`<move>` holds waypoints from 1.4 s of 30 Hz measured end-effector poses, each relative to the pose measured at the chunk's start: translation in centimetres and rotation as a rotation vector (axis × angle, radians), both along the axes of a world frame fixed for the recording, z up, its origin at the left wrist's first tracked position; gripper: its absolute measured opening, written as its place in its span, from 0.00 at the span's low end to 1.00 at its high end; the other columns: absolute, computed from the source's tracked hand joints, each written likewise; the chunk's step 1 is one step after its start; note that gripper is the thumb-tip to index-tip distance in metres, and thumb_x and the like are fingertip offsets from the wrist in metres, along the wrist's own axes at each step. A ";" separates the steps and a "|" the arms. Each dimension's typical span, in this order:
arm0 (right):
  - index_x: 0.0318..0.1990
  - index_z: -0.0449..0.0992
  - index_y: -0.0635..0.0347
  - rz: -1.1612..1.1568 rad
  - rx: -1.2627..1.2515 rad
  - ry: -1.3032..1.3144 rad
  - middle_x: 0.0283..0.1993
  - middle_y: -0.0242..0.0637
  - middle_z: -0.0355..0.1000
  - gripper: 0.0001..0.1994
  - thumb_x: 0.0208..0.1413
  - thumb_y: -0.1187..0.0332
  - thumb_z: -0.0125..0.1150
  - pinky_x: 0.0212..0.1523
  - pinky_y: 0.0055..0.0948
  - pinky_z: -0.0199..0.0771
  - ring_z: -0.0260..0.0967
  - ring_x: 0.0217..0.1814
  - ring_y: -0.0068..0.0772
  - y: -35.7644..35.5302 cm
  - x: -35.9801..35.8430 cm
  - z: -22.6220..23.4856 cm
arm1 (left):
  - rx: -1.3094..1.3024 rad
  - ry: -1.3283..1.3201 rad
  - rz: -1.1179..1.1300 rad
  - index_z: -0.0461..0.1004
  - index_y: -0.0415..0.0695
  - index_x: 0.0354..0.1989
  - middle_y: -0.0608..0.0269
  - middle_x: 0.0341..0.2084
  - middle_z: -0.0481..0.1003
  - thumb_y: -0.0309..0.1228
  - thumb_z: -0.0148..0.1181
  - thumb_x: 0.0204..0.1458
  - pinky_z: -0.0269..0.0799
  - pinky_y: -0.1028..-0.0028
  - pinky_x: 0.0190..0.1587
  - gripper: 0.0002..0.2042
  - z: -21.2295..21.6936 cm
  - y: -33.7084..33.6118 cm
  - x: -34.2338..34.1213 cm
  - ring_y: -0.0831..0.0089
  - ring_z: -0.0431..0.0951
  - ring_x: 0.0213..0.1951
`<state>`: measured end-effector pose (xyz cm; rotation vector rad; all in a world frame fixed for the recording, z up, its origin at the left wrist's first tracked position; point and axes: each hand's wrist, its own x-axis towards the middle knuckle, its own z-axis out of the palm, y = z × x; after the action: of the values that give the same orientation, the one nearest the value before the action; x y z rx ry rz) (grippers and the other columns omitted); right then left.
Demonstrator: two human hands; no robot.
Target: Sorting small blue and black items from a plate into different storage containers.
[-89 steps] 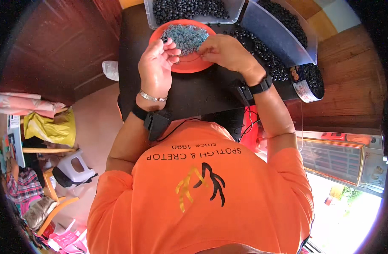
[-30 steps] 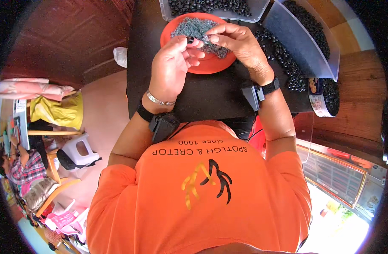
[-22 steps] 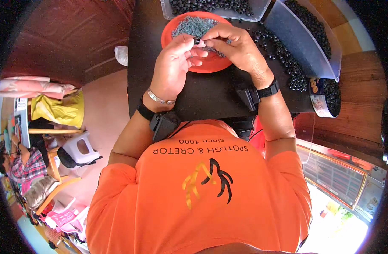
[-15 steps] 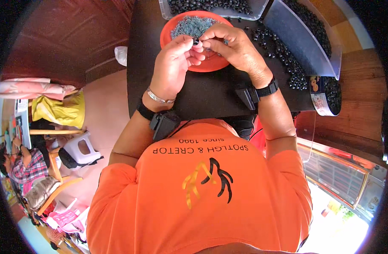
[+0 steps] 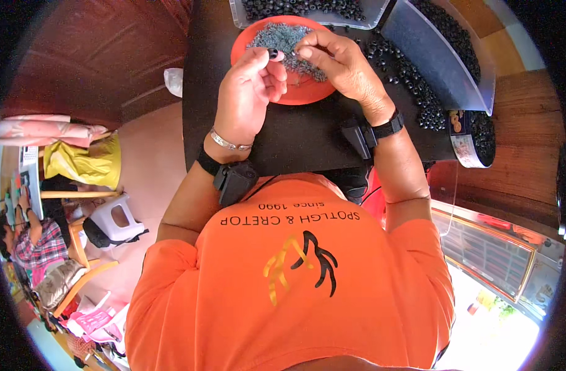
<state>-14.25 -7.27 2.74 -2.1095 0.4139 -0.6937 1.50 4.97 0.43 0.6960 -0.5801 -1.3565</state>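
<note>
Plate [image 5: 309, 93] part-hidden, right hand [image 5: 348, 67], hold unclear

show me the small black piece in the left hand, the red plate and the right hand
Small black piece [image 5: 273, 54]: head view, on its visible dark surface.
Red plate [image 5: 307, 94]: head view, on its bare part nearest the person.
Right hand [image 5: 351, 69]: head view, on the back of the hand.

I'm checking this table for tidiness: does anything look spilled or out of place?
Yes. Many loose black beads lie on the dark table between the red plate and the right clear bin. They look odd because similar beads sit inside that bin; whether they spilled or were set out, I can't tell.
</note>
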 end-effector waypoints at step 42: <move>0.33 0.78 0.58 0.004 -0.629 -0.326 0.34 0.37 0.74 0.07 0.44 0.73 0.66 0.40 0.33 0.74 0.73 0.38 0.40 2.0 0.2 1.8 | -0.073 0.229 -0.072 0.70 0.41 0.36 0.61 0.30 0.72 0.34 0.46 0.60 0.67 0.72 0.39 0.10 -0.3 -0.3 -1.0 0.70 0.72 0.34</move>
<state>-14.01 -5.24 4.56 -2.5020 0.0006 -1.2674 0.48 4.62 0.14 0.4563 -0.4718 -1.4517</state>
